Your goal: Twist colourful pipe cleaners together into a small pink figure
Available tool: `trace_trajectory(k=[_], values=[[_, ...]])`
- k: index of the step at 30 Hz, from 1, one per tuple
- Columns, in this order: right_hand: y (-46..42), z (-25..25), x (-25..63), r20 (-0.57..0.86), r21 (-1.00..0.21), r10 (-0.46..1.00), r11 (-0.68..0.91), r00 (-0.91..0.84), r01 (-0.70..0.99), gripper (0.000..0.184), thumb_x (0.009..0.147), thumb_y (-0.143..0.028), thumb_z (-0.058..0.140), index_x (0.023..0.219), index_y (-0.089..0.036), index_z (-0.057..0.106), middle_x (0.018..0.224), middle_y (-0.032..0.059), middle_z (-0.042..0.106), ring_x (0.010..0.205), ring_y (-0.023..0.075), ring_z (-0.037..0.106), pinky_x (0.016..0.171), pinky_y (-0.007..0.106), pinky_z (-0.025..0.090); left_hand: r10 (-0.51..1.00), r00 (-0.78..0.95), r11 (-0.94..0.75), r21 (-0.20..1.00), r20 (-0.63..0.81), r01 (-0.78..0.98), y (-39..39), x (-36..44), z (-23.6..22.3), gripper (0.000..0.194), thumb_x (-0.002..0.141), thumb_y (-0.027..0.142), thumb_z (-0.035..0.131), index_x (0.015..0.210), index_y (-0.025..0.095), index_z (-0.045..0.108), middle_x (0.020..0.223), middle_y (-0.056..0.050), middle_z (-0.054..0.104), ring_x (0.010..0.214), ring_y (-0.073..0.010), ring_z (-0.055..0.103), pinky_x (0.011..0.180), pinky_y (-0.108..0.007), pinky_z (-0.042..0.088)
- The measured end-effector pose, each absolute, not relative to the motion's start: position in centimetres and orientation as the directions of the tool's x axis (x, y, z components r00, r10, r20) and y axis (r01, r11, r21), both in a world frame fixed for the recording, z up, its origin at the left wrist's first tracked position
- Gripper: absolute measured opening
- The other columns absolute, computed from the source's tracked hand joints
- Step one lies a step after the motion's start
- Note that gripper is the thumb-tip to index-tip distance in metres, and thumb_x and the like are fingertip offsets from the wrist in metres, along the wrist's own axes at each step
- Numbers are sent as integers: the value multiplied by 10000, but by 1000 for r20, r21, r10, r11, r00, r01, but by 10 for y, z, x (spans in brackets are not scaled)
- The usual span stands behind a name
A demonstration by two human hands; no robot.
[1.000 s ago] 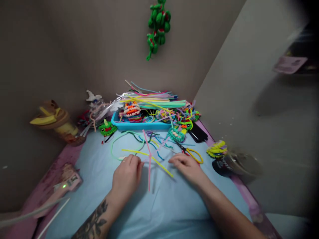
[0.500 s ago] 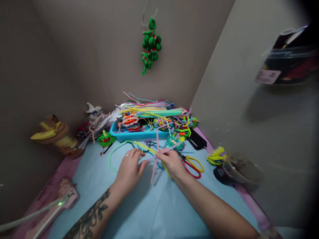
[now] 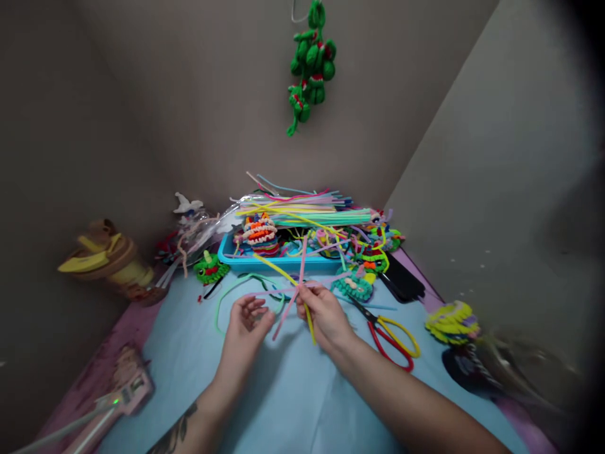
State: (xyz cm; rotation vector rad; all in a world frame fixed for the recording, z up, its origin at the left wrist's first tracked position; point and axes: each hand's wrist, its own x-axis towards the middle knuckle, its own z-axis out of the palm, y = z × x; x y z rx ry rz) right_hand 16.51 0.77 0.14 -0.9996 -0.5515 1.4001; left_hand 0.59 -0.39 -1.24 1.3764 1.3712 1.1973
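Note:
My right hand (image 3: 326, 314) pinches several crossed pipe cleaners (image 3: 303, 255) at their middle, pink, lilac and yellow, spread like a star. The yellow one (image 3: 276, 268) runs from upper left down past my fingers. Left of the crossing, my left hand (image 3: 249, 325) is open, fingers loosely curled and thumb apart, near the lilac strand's end; whether it touches the strand I cannot tell. Behind it a mint-green strand (image 3: 221, 301) curves on the blue cover. Scissors (image 3: 388, 337) with one red and one yellow handle lie right of my right hand.
A blue tray (image 3: 283, 263) at the back holds fuzzy figures and bundled pipe cleaners (image 3: 326, 217). A green figure (image 3: 210, 268) is left of it; a teal figure (image 3: 354, 285) and a black phone-like object (image 3: 401, 280) lie right. Yellow fuzzy piece (image 3: 452, 321) stands by the right wall.
My left hand has drawn back slightly from the crossing and its fingers have curled. My right hand still holds the strands, their star turned a little. The camera view has shifted.

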Motion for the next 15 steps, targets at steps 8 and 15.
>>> trace_trajectory(k=[8,15], values=[[1,13,173,-141,-927,989,-117,42,-356,246,602,-315,789,782,-181,687,611,-14,639,519,98,539,500,221,436,927,51,-330,742,372,583,-11,-2,12,295,836,338,564,1109,227,577,1129,-88,615,1113,-247,544,979,-431,425],[-8,11,169,-199,-955,958,-237,-208,-179,225,679,-361,729,776,-161,699,571,-26,610,447,80,516,440,202,404,986,146,-126,936,82,328,-4,2,8,215,786,347,620,890,186,719,968,-75,709,972,-232,622,901,-382,470]])
